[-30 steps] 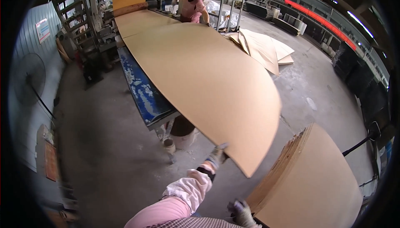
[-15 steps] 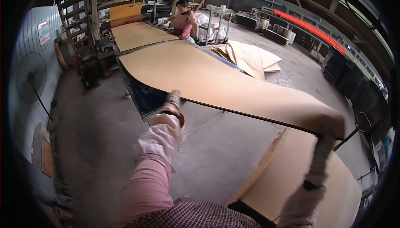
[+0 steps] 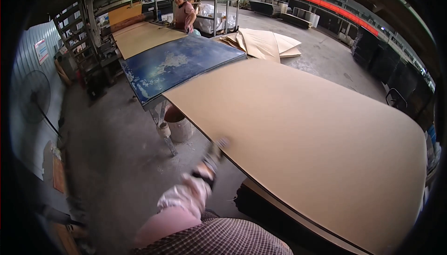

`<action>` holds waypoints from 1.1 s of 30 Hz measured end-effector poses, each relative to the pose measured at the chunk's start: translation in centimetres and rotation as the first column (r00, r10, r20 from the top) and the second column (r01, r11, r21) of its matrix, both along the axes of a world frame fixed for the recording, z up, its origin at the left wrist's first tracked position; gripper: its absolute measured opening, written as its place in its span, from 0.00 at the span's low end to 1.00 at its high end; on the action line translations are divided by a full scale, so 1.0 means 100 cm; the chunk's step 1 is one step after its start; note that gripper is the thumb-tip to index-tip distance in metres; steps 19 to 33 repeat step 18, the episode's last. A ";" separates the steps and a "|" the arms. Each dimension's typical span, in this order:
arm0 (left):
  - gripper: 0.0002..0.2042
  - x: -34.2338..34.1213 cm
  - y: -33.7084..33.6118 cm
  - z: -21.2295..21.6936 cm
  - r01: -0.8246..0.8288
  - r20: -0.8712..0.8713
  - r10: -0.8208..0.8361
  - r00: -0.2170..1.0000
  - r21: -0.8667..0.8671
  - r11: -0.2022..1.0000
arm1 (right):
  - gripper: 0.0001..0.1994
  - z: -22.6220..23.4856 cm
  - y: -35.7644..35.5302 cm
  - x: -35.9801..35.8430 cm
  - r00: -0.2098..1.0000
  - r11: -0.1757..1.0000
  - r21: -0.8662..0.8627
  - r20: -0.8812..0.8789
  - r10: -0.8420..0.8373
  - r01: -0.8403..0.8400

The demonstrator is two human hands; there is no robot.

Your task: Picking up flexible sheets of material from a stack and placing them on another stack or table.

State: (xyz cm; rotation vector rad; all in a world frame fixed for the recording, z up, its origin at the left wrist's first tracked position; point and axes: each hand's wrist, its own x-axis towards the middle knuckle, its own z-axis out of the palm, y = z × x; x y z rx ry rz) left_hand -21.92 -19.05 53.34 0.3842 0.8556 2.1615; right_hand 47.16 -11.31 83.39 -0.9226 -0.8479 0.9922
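A large tan sheet (image 3: 298, 124) with a dark edge stretches from the blue table toward the lower right. Its near edge is pinched in my left hand (image 3: 218, 149), which is blurred; the fingertips lie on the sheet's upper face. Below the sheet, a stack of similar sheets (image 3: 253, 204) shows only in part, dark along its side. The sheet's far corner still lies by the end of the blue tabletop (image 3: 186, 61), whose surface carries pale worn patches. My right hand is out of sight.
Across the table stands a co-worker (image 3: 185, 15) near another tan sheet (image 3: 144, 38). Loose tan sheets (image 3: 260, 43) are piled beyond the table. Under its near corner is a bucket (image 3: 180, 129). A standing fan (image 3: 35, 92) is by the left wall.
The tan sheet has been drawn off the blue table toward the lower right, baring the tabletop. My left hand moved right and nearer with its edge; my right hand has left view.
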 end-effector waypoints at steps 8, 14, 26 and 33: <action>0.21 0.200 0.051 0.066 0.432 0.296 -0.314 0.902 -0.626 0.650 | 0.23 -0.259 0.014 -0.095 0.738 0.788 -0.276 -0.601 0.306 -0.550; 0.17 0.224 0.040 0.030 0.255 0.562 -0.088 0.823 -0.226 0.940 | 0.25 -0.276 0.046 -0.043 0.963 0.860 -0.510 -0.242 -0.120 -0.021; 0.24 0.172 0.019 -0.015 0.189 0.280 -0.042 0.959 -0.524 0.830 | 0.23 -0.312 0.042 0.009 0.959 0.767 -0.629 -0.122 -0.258 0.126; 0.24 0.172 0.019 -0.015 0.189 0.280 -0.042 0.959 -0.524 0.830 | 0.23 -0.312 0.042 0.009 0.959 0.767 -0.629 -0.122 -0.258 0.126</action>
